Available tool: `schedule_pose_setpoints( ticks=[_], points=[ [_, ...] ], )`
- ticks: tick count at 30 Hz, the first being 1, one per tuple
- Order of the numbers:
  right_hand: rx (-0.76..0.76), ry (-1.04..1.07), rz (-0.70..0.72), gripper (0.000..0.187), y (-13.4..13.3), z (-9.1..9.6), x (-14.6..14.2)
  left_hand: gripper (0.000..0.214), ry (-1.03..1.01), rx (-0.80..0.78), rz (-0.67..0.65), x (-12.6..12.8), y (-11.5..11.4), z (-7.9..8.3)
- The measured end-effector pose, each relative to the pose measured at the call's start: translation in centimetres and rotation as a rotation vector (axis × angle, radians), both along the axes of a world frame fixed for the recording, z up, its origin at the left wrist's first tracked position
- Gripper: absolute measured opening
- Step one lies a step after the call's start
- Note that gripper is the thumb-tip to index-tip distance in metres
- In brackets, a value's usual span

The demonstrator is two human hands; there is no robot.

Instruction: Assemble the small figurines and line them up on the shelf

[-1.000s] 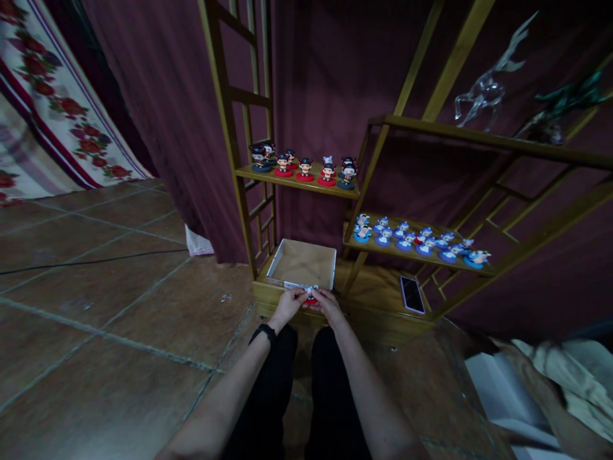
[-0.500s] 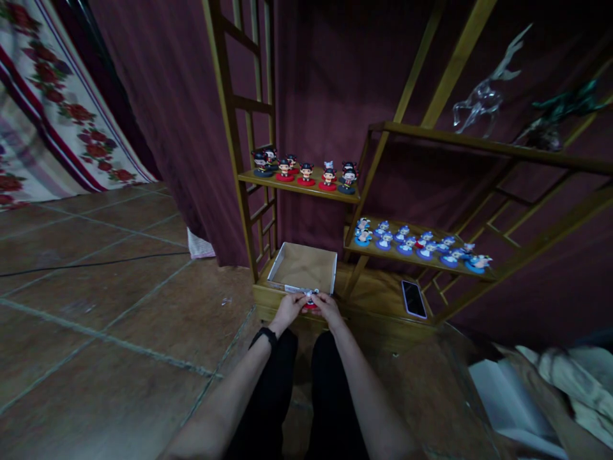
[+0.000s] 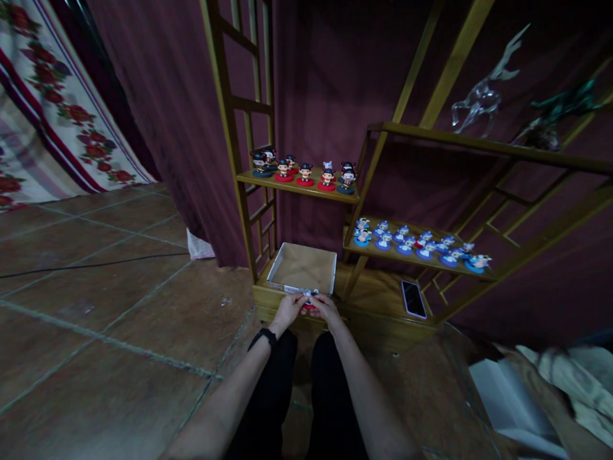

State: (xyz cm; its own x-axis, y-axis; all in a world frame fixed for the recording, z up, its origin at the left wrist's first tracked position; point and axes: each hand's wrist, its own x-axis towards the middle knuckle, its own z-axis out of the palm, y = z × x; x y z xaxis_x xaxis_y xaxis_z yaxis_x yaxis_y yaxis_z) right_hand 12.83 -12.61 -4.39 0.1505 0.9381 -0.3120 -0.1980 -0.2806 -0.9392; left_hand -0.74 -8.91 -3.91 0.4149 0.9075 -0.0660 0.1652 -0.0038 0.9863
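Observation:
Between both hands is a small figurine [image 3: 308, 299] with a red base and a white and dark upper part, mostly covered by fingers. My left hand [image 3: 289, 309], below a black wristband, is closed on its left side. From the other side my right hand [image 3: 326, 309] grips it, the fingertips of both hands nearly meeting. Just beyond the hands, an open cardboard box [image 3: 306, 267] with white walls rests on the bottom ledge of the wooden shelf unit [image 3: 378, 300].
Several red- and black-based figurines [image 3: 305, 174] stand on the upper left shelf. Blue and purple ones [image 3: 406, 245] line the lower right shelf. A phone [image 3: 414, 299] lies on the ledge. A clear deer ornament [image 3: 483, 96] stands higher up. White packaging [image 3: 510, 402] is at lower right.
The figurine and both hands stay almost in place, with only a very slight shift of the fingers and the view. At lower right, the pale cloth and the limb beside it have moved a little.

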Motion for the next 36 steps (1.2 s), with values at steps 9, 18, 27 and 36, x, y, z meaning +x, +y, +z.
schedule_pose_setpoints(
  ticks=[9,18,27,36],
  points=[
    [0.003,0.08,-0.002,0.038,0.1,-0.1,0.1,0.039,0.06,0.13,-0.009,-0.1,-0.1,0.1],
    [0.032,0.143,0.006,0.039,0.1,-0.2,0.2,0.032,0.089,0.17,-0.02,-0.2,-0.2,0.6],
    [0.039,0.154,-0.001,0.037,-0.1,0.3,-0.1,0.028,0.041,0.074,-0.038,-0.1,-0.2,0.4],
    [0.051,0.212,-0.032,0.036,-0.3,0.4,0.0,0.025,-0.042,0.142,-0.048,0.0,-0.2,0.7]
  ],
)
